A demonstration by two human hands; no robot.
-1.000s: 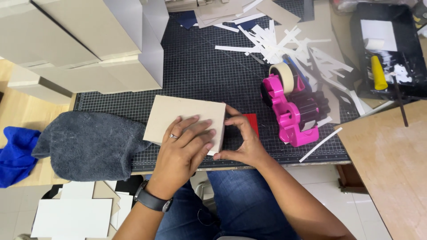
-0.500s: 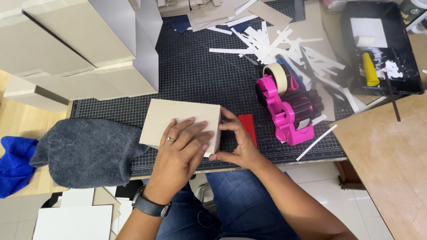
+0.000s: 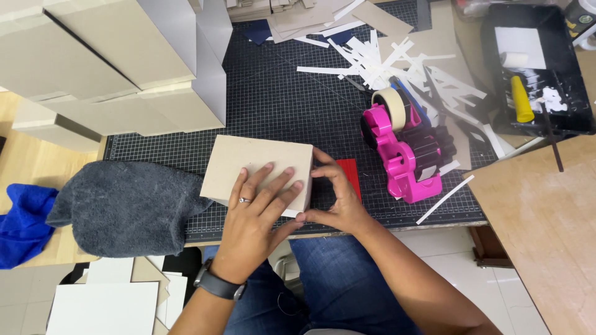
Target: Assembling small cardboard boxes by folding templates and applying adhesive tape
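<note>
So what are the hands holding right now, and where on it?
The cardboard box: left hand presses flat on its top face, right hand grips its right side edge against the cutting mat.

A: Left of the dark gridded cutting mat?
B: A grey towel, a blue cloth, stacked greyboard boxes.
A: Right?
B: A pink tape dispenser, white paper strips, a black tray.

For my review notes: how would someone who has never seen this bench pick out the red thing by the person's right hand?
Start at the dark gridded cutting mat. Near its front edge, between the cardboard box and the pink tape dispenser, lies a small flat red rectangle, just beyond the right hand. It is the only red thing on the mat.
</note>
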